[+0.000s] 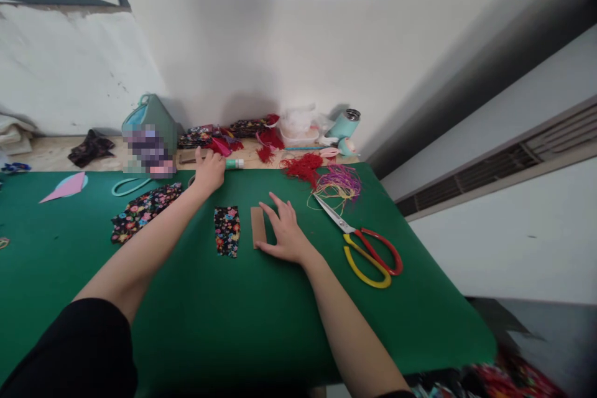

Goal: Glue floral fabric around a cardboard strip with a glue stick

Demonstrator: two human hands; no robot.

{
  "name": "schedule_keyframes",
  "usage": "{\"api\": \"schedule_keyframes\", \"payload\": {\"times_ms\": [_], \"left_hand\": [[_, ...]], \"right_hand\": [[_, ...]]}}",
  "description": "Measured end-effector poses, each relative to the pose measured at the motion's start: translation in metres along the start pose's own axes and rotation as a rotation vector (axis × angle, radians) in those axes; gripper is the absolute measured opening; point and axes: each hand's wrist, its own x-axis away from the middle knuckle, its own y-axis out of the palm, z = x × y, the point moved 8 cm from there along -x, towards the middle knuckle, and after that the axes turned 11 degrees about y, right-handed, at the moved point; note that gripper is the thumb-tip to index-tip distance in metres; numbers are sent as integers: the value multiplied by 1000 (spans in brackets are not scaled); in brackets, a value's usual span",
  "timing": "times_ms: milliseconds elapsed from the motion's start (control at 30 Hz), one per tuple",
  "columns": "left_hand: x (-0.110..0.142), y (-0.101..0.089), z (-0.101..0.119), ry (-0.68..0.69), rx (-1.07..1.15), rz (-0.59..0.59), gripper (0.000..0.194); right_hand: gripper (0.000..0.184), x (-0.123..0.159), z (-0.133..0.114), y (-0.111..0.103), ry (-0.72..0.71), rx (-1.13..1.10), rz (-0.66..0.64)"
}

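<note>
My left hand (209,171) reaches to the back edge of the green tabletop, fingers curled over a glue stick (234,164) whose green and white end sticks out to the right. With fingers spread, my right hand (285,231) rests at a small brown cardboard rectangle (258,228); thumb and forefinger touch its edge. Between the hands a piece of black floral fabric (227,231) lies flat. A larger floral piece (144,211) is partly behind my left forearm. Scissors (347,227) with one red and one yellow handle lie to the right of my right hand.
Red threads (303,166) and purple and yellow threads (339,183) lie at the back right. Behind them are a plastic tub (298,130) and a mint bottle (345,123). A green pouch (161,115) stands back left, and pink paper (68,188) lies farther left.
</note>
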Motion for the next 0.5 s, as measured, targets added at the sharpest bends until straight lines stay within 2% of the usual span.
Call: {"api": "schedule_keyframes", "payload": {"times_ms": [133,233,300,367,500], "left_hand": [[-6,2,-3,8,-1,-13,24],[-1,-5,5,9,-1,4,29],[11,-13,22,32,3,2,29],[32,-19,49,75,22,0,29],[88,-35,100,67,77,122,34]], "right_hand": [[78,-1,-4,0,-13,17,18],[69,-2,-1,-11,9,24,117],[65,-1,2,-24,43,18,249],[64,2,-1,-34,50,19,355],[56,8,-23,-33,30,51,379]]}}
